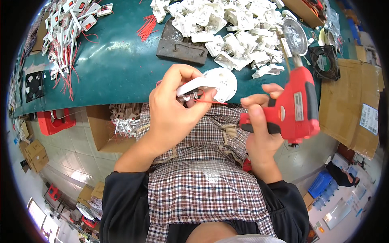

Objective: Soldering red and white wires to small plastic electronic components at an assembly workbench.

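Note:
My left hand [170, 107] is closed round a white plastic part [196, 85] with a curved arm, pinching it between thumb and fingers above the bench's front edge. A thin red wire [212, 102] sticks out beside the thumb. Just behind the part lies a round white disc [227, 84]. To the right, my right hand [260, 125] grips a red and black soldering gun [298, 103] by its handle. The gun's metal tip points up and away over the bench, apart from the white part.
White plastic housings [239, 28] are heaped at the back, near a dark metal block [182, 52] and a metal bowl [295, 35]. Wired white parts [67, 30] lie at the left. Small fans [34, 86] flank the green bench [117, 77]. A carton [348, 105] stands right.

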A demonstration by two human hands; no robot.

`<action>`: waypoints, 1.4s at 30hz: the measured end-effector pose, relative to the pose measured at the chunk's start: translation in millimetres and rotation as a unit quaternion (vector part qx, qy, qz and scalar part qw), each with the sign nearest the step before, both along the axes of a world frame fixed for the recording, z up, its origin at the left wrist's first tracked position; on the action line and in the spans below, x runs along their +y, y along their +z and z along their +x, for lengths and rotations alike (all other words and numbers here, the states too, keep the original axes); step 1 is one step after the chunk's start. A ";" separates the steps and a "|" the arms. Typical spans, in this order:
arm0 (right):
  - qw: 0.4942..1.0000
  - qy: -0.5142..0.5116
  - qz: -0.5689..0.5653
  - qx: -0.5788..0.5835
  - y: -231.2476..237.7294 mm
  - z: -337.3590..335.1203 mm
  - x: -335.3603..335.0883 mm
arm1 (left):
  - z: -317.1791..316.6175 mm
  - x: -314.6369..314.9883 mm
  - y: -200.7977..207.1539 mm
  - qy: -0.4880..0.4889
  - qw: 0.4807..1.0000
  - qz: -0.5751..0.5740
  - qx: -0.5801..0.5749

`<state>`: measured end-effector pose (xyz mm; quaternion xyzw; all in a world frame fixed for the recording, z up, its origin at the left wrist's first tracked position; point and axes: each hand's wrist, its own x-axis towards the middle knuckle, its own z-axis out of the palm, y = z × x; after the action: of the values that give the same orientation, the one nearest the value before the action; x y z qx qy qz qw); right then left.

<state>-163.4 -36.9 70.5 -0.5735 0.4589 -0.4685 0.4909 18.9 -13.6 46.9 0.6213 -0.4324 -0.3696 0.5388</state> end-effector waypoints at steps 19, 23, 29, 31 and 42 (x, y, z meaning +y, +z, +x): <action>0.923 0.157 0.036 0.349 26.7 -109.9 62.6 | -8.5 -14.0 -12.8 0.001 0.984 -0.050 -0.169; 0.931 0.137 0.007 0.339 18.0 -108.6 67.6 | -9.1 -14.5 -12.9 -0.001 0.979 -0.080 -0.188; 0.909 0.187 -0.075 0.366 17.4 -102.4 55.3 | -9.4 -14.7 -13.4 0.006 0.972 -0.088 -0.216; 0.918 0.170 -0.058 0.353 18.1 -101.0 57.2 | -8.6 -15.9 -12.5 0.002 0.973 -0.088 -0.215; 0.920 0.165 -0.034 0.353 19.1 -98.6 54.4 | -8.0 -16.6 -10.4 -0.005 0.970 -0.087 -0.226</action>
<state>-262.0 17.5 89.6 -0.7858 0.4853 -0.1632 0.3470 10.9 -30.1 36.5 0.6377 -0.5766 -0.1831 0.4768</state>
